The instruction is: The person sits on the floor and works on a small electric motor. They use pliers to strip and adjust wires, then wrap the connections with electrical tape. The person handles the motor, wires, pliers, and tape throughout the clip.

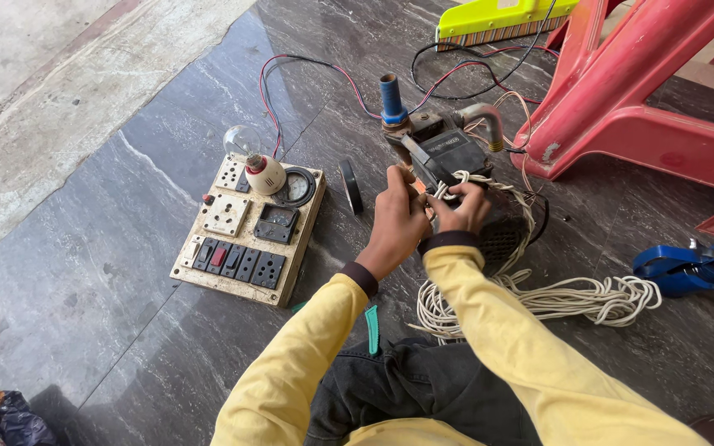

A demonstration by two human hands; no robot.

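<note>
Small pump motor [456, 161] on dark stone floor [126, 272], just beyond knees. Left hand [394, 219] and right hand [460, 206] both pinched on white cord [555, 297] at motor's top — cord soft, limp, tangles easily. Motor likely heavy, rigid — grip by metal body, not blue outlet pipe [390, 99] or thin leads. Test switchboard [249, 231] just left, bulb fragile.

Pump body [489, 231] behind hands [431, 213]

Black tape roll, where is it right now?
The black tape roll stands on edge on the dark floor, between the switch board and the left hand.
</note>
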